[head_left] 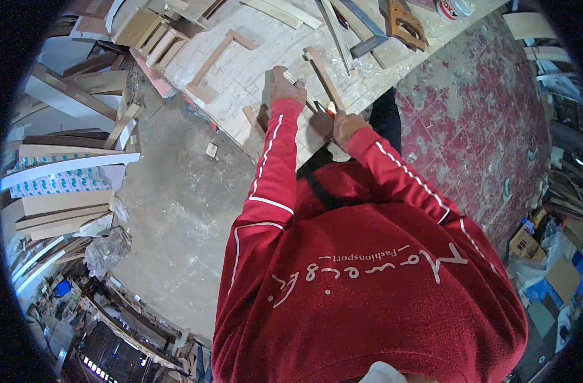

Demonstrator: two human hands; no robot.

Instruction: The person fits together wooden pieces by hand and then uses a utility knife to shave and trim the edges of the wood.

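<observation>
Cluttered with offcuts, the pale wooden workbench [253, 70] carries a short brown wooden strip [323, 76], light and stiff, lying just beyond both hands. The left hand [285, 88] closes around a thin pale tool, the right hand [346, 126] around a red-tipped handle; the strip seems best gripped mid-length by its long edges.

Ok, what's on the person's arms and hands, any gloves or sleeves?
No gloves: the left hand and right hand are bare. Both arms are in long red sleeves with thin white stripes running down the outside and a white band across the upper arm. The cuffs are ribbed and reach the wrists. The same red top carries white script lettering on the front.
</observation>
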